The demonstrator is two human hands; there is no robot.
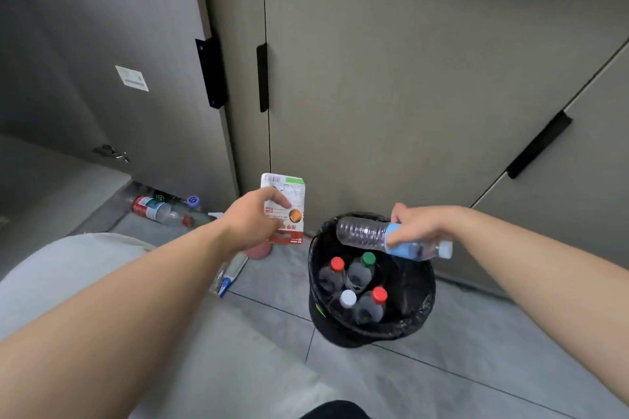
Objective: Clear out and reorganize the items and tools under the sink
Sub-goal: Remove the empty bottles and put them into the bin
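Observation:
My left hand [250, 223] grips a flat red-and-white carded package [289, 196] held upright in front of the cabinet doors. My right hand [417, 226] holds a clear plastic bottle [364, 233] with a blue label and white cap, lying sideways just above the far rim of a black-lined trash bin [422, 303]. Several capped bottles stand upright inside the bin, with red, green and white caps.
Loose bottles [153, 209] lie on the floor at the open cabinet's base on the left. The open grey cabinet door [136, 78] stands at left. A blue-and-white flat package [228, 277] and a pink object [258, 250] lie below my left hand. Grey tile floor spreads in front.

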